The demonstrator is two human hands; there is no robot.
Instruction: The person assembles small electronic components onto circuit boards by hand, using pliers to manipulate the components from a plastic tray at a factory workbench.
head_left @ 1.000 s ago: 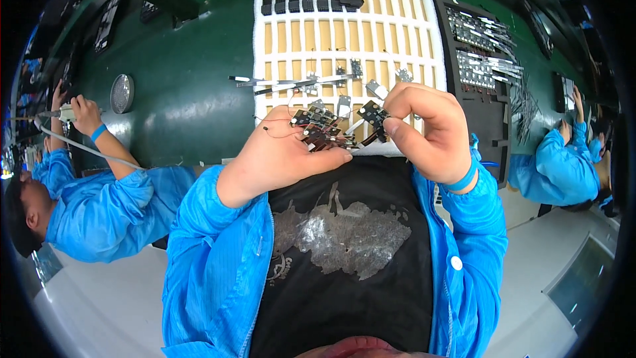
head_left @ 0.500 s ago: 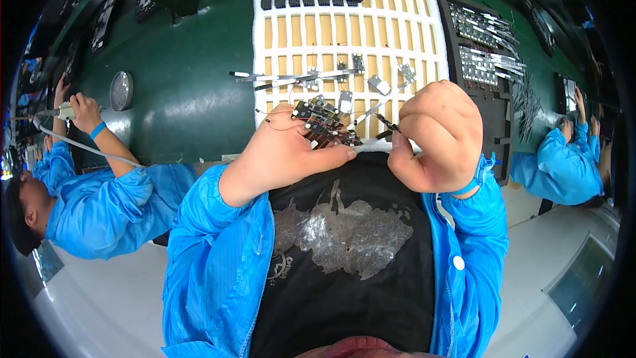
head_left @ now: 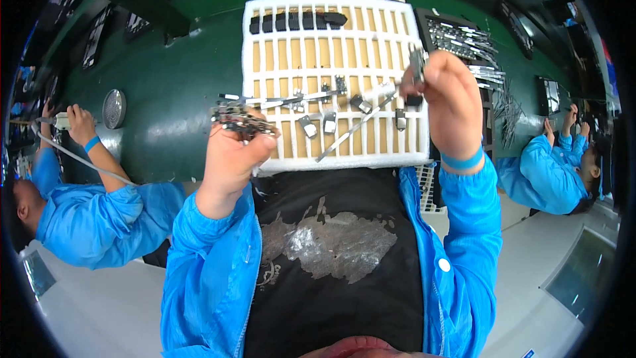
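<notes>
My left hand (head_left: pixel 232 156) is closed around a bundle of small circuit boards (head_left: pixel 242 122) with thin wires, over the near left corner of a white foam tray (head_left: pixel 248 66). My right hand (head_left: pixel 456 103) is raised by the tray's right edge, pinching a small circuit board (head_left: pixel 417 69) that motion blurs. Below and between the hands, several small boards with silvery patches lie scattered on the tray, one of them a black-and-silver board (head_left: pixel 309 127). A flat black-and-white cable strip (head_left: pixel 354 131) lies slantwise across the compartments. Black blocks (head_left: pixel 293 21) fill part of the far row.
Right of the tray, a dark tray holds rows of boards with flat cables (head_left: pixel 464 43), and loose dark strips (head_left: pixel 509 116) lie beside it. A round metal dish (head_left: pixel 114 109) sits on the green table (head_left: pixel 179 93). Co-workers in blue sit at left (head_left: pixel 112 219) and right (head_left: pixel 550 176).
My hands have moved apart: the left with its bundle to the left, the right upward, carrying a board. The whole view has shifted, and the tray appears lower and further left.
</notes>
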